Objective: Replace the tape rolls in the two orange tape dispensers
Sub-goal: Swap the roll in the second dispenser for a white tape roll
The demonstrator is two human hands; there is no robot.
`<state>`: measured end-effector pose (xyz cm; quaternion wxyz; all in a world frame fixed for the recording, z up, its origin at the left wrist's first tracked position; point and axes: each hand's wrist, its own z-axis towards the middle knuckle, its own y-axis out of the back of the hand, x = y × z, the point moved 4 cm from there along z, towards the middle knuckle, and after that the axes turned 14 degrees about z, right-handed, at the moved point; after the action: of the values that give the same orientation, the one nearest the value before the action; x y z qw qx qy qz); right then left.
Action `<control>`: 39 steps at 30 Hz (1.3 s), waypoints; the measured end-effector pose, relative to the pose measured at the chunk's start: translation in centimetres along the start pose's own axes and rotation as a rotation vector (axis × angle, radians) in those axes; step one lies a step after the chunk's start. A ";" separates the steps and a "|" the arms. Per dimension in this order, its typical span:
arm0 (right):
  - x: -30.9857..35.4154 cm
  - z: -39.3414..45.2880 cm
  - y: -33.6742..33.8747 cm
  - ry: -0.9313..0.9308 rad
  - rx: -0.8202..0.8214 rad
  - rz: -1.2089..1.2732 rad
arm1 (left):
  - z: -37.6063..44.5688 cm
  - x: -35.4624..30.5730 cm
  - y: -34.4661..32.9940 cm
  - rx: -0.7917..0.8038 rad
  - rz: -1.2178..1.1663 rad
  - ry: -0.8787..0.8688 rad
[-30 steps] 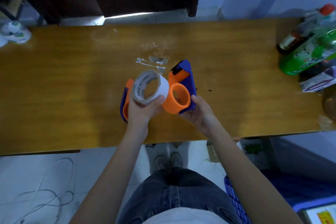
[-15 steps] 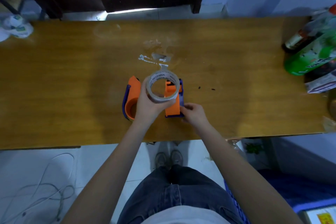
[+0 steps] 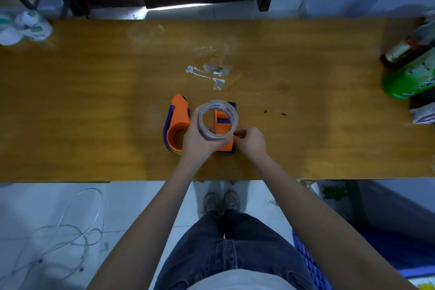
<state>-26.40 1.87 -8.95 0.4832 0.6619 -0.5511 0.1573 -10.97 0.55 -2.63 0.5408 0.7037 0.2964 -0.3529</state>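
Tape roll (image 3: 218, 120) clamped in left hand (image 3: 200, 141), above right dispenser (image 3: 224, 134) near table (image 3: 94, 106) front edge. Right hand (image 3: 250, 142) pinching roll edge. Left dispenser (image 3: 177, 125) hub bare. Neither loaded yet.

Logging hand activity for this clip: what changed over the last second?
The right hand set its orange tape dispenser down on the table and now pinches at the tape roll. The left hand kept holding the roll, shifting it over that dispenser. The other dispenser stayed put.
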 end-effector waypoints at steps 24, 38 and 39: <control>10.1 -6.5 -1.9 0.124 0.443 0.570 | -5.5 2.2 7.4 -0.260 -0.448 0.340; 12.7 -10.9 -12.3 -0.046 0.586 0.602 | -9.6 9.6 15.6 -0.406 -0.556 0.486; 13.2 -11.5 -13.6 -0.047 0.586 0.593 | -10.0 10.5 16.6 -0.413 -0.565 0.493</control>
<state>-6.22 2.59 0.02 0.1955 0.5875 -0.6604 0.4247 10.10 6.66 -0.43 0.4654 0.5351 0.6624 -0.2414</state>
